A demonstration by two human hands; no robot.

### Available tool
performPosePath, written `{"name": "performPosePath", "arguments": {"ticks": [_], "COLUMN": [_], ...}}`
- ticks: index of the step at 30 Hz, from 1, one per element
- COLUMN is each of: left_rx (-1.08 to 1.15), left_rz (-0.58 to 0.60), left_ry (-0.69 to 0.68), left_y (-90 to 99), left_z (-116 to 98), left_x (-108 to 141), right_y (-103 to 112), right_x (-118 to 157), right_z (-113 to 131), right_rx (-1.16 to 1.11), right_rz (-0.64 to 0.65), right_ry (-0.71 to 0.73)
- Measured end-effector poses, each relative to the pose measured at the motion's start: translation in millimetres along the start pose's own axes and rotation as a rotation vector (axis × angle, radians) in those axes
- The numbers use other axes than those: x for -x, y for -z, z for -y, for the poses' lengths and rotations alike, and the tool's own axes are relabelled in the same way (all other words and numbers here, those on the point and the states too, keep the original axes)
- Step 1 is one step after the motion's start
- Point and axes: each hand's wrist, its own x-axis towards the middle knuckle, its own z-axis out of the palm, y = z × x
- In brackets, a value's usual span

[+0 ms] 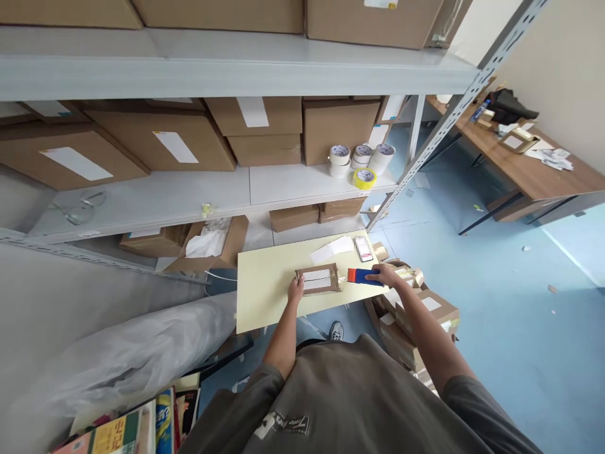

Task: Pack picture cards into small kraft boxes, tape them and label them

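Note:
On the pale yellow table (265, 290) lies a small brown package (317, 289) with white labels on its top. My left hand (295, 289) grips the package at its left end, thumb on the upper side. To the right of the package, my right hand (385, 275) is closed around a blue and orange tool (363, 276), which looks like a tape dispenser. The tool's orange end points at the package's right end, with a small gap between them. Behind them lie a white paper strip (332, 249) and a phone (363, 248).
Shelves (203, 189) ahead hold cardboard boxes, white tape rolls (339, 161) and a yellow tape roll (364, 178). Stacked parcels (430, 306) stand right of the table. Plastic wrap (155, 347) and books (118, 435) are at the left. A wooden desk (534, 164) stands farther right.

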Motion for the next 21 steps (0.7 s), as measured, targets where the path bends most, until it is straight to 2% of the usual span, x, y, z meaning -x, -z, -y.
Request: {"name": "performPosePath", "arguments": {"ticks": [4, 8, 10, 13, 15, 18, 21], "left_rx": [0.004, 0.033, 0.084, 0.198, 0.231, 0.198, 0.159], "left_rz": [0.04, -0.092, -0.133, -0.155, -0.165, -0.107, -0.056], "left_ry": [0.086, 0.185, 0.133, -0.051, -0.114, -0.073, -0.024], "left_y": [34.7, 67.0, 83.8, 107.6, 118.9, 124.4, 115.7], "left_z": [20.9, 32.4, 36.1, 39.4, 39.2, 34.4, 25.8], "left_x": [-11.0, -8.6, -3.4, 5.6, 9.6, 10.7, 9.9], "right_y": [-33.2, -69.3, -87.6, -115.8, -133.4, -150.0, -149.3], "right_x": [-17.0, -35.5, -42.2, -48.4, -50.0, -49.1, -45.1], "right_z": [59.2, 126.4, 159.7, 206.6, 232.4, 254.5, 251.5], "right_rx": [-0.057, -0.018, 0.029, 0.123, 0.19, 0.252, 0.242], "right_rz": [-0.018, -0.006, 0.001, 0.002, -0.013, -0.041, -0.038], "right_ry": [0.079, 0.142, 0.17, 0.204, 0.219, 0.224, 0.211]}}
